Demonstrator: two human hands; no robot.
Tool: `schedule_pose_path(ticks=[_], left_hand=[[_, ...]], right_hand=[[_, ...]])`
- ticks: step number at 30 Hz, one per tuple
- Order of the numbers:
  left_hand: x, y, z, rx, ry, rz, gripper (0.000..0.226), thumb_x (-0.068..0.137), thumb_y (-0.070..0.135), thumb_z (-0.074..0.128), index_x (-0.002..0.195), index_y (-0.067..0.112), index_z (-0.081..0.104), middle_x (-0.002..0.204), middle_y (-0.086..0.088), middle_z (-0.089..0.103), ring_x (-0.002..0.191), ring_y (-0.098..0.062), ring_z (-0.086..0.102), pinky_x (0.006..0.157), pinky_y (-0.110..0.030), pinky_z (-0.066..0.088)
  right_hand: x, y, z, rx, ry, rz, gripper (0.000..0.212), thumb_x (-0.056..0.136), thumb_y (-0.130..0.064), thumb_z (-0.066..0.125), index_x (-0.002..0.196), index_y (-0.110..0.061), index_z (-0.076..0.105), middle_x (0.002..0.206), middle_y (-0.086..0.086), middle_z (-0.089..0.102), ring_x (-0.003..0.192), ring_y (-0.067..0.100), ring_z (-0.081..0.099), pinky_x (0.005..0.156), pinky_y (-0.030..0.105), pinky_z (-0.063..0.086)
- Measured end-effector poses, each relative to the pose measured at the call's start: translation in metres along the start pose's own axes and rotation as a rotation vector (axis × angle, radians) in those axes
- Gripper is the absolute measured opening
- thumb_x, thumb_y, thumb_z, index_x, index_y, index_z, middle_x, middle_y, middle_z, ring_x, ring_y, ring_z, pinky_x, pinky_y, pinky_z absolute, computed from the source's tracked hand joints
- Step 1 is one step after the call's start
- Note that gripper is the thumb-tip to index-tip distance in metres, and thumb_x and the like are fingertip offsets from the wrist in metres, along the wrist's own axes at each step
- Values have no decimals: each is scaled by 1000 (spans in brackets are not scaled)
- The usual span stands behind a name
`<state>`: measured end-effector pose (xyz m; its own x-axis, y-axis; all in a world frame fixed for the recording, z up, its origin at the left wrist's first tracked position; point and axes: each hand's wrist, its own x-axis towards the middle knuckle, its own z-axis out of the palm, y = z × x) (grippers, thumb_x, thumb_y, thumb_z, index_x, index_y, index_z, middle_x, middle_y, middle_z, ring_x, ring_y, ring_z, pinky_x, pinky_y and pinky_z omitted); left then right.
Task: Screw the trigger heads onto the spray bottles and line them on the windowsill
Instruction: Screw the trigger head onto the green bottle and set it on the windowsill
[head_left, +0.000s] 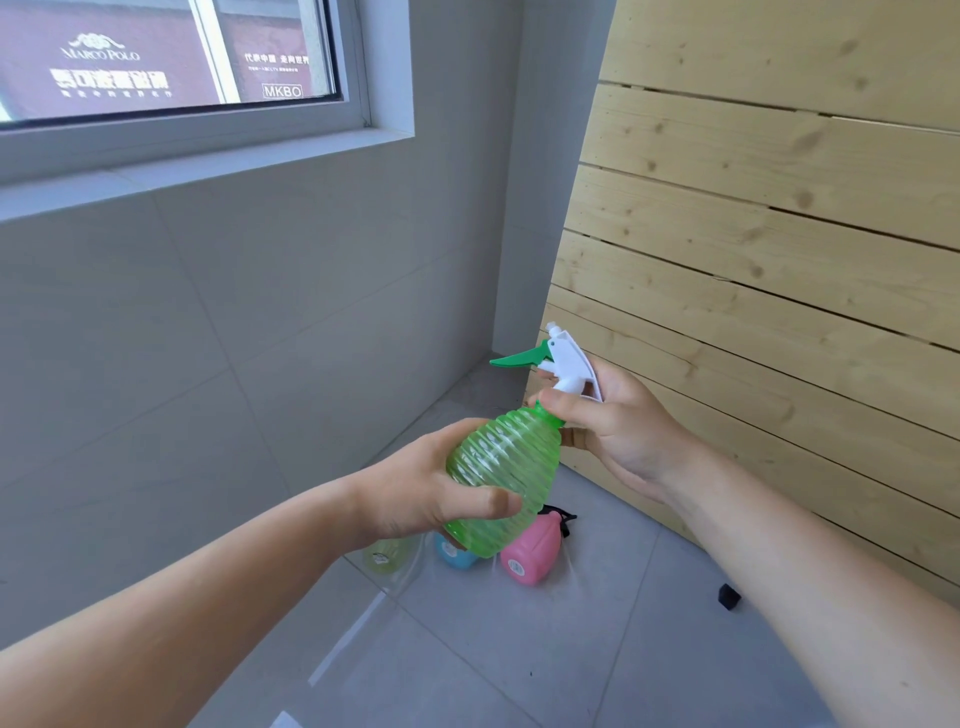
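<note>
Grey wall tiles run down to a grey floor, a slatted wood panel (779, 260) leans at the right, and the sill (208, 161) sits bare high at the upper left under the window.

In the head view, the left hand (415, 493) wraps the green bottle (501, 467) around its lower body, thumb lying across the ribbed front, the other fingers hidden behind it. The right hand (613, 421) pinches the collar just under the white trigger head (569, 364), thumb pressed on the near side and the remaining fingers curled behind the neck. The bottle hangs tilted in mid-air, its head leaning away to the right of the left fingers.

Below the left fingers, on the floor, lie a pink bottle (530, 556), a blue one (454, 556) and a yellow one (389, 556) (mostly hidden by the hand, so their heads cannot be judged).

The risk, as I judge it: with the bottle tilted, the collar may bite crooked and cross-thread, seeming tight yet sitting skewed. The ribbed plastic looks slick, so a hard twist could spin it inside the left palm or drop it onto the bottles below.
</note>
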<state>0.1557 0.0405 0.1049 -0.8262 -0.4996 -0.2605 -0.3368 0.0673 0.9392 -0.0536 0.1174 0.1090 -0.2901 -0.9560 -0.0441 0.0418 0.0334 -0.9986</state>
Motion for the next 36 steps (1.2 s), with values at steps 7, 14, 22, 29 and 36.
schedule_pose_path(ticks=[7,14,22,29,36], left_hand=[[0,0,3,-4,6,-8,75,59,41,84,129,35,58,120,-11,75,111,-33,72,95,-63,57],[1,0,2,-114,9,-12,74,70,31,85,137,31,53,114,-4,76,97,-19,77,74,-37,64],[2,-3,4,-325,-31,-7,70,71,50,78,133,24,61,126,-11,75,109,-27,75,86,-41,61],[7,0,11,-230,101,74,67,67,47,80,126,19,65,114,-12,79,94,-19,77,80,-34,63],[11,0,12,-143,191,71,61,67,43,85,121,22,63,104,-2,81,89,-15,78,78,-34,65]], right_hand=[[-1,-2,8,-14,73,-2,36,87,-31,71,116,-10,64,83,0,60,81,19,59,67,33,56],[-6,-9,3,206,2,54,38,90,-7,65,127,2,59,110,17,72,98,27,67,83,35,58],[-9,-20,6,396,-82,62,41,83,-17,63,121,-4,60,107,12,75,94,25,70,81,34,59],[-7,-24,19,359,24,14,27,87,-7,64,113,-1,62,96,15,74,83,21,72,72,30,60],[-4,-19,26,315,150,1,12,91,-1,63,103,-1,65,96,18,72,85,22,72,73,30,61]])
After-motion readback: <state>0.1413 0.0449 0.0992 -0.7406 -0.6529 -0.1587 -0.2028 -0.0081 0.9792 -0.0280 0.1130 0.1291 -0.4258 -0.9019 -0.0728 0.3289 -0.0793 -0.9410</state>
